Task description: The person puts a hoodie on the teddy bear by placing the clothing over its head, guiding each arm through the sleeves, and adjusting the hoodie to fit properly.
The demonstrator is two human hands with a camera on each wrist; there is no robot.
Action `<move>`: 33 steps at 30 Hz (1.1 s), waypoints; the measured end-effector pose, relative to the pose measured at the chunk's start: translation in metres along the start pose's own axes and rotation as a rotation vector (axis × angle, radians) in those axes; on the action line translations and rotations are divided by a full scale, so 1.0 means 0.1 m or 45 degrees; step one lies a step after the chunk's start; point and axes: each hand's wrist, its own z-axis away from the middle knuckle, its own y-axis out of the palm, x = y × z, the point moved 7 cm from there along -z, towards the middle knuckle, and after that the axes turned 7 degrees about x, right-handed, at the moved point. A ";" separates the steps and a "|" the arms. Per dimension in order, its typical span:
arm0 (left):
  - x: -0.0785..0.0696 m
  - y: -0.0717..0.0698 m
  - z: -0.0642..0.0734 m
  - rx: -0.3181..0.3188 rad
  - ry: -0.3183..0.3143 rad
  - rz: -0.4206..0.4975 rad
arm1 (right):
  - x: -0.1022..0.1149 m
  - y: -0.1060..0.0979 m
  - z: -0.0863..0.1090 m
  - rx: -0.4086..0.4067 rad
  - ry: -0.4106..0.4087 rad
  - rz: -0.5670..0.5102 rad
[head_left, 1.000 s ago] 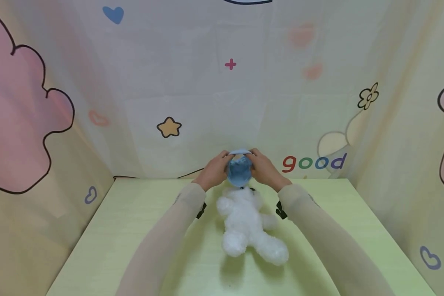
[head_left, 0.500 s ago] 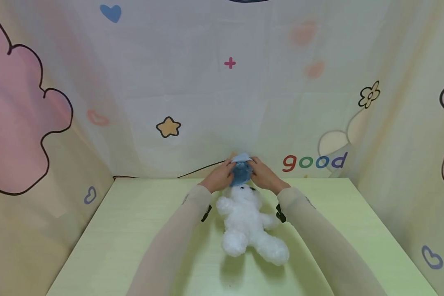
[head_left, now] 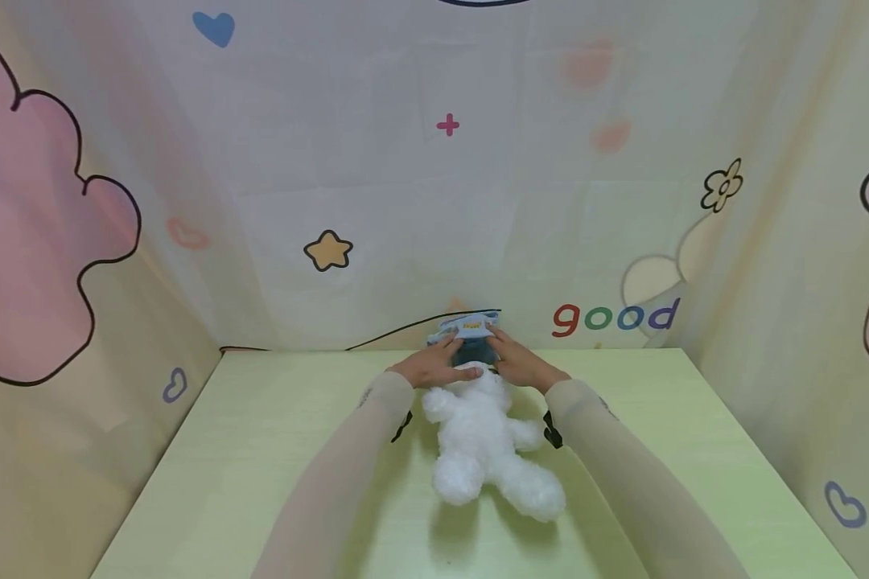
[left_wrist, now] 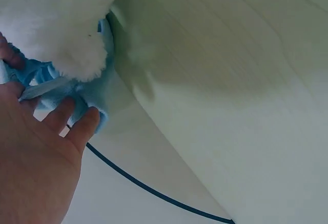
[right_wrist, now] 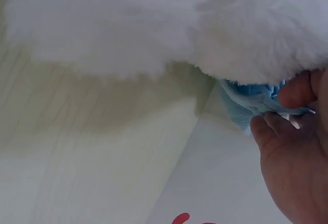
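A white plush bear [head_left: 474,434] lies on its back with its head towards the back wall. At the top of its head is a soft blue hat [head_left: 472,328] with a paler front and small yellow lettering. My left hand [head_left: 434,366] holds the hat's left edge, fingers under the cloth in the left wrist view, thumb reaching across the bear's head. On the other side my right hand [head_left: 519,363] pinches the hat's rim between thumb and fingers, plain in the right wrist view. The bear's face is partly covered by the left thumb.
The pale wooden table [head_left: 275,450] meets a printed cloth backdrop [head_left: 376,161] right behind the hat. Cloth also hangs on the left and right sides. Both forearms, in light sleeves, lie either side of the bear.
Held up with its opening showing a second ago, the hat has tilted down behind the bear's head, lettering now visible. Both hands have lowered slightly; the left thumb has swung across the head.
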 end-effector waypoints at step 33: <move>0.31 0.21 0.14 -0.102 0.200 0.322 | -0.04 0.34 0.28 0.001 -0.033 -0.396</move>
